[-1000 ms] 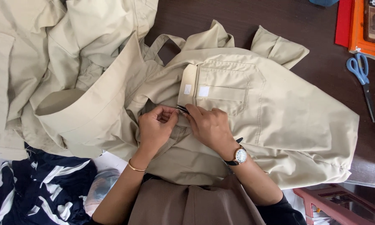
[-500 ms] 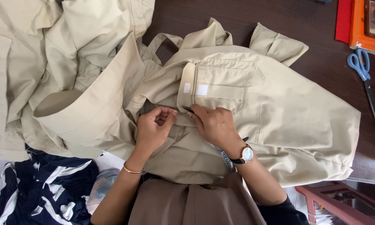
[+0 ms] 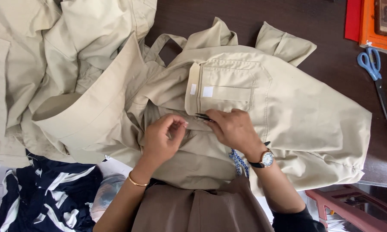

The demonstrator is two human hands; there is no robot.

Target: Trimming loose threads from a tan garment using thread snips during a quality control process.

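Pinched between right hand [image 3: 232, 129] thumb and fingers is a small dark tool [image 3: 203, 116], its tip on the beige garment [image 3: 288, 129]. Left hand [image 3: 161, 137] is closed, its grip bunching the garment's fabric just beside that tip. Beyond them lies the garment's flapped pocket [image 3: 228, 88]. Farther right, blue-handled scissors [image 3: 373, 71] rest on the dark surface [image 3: 322, 25].

Gold bangle [image 3: 135, 182], wristwatch [image 3: 267, 159] with black strap, brown garment [image 3: 202, 210].
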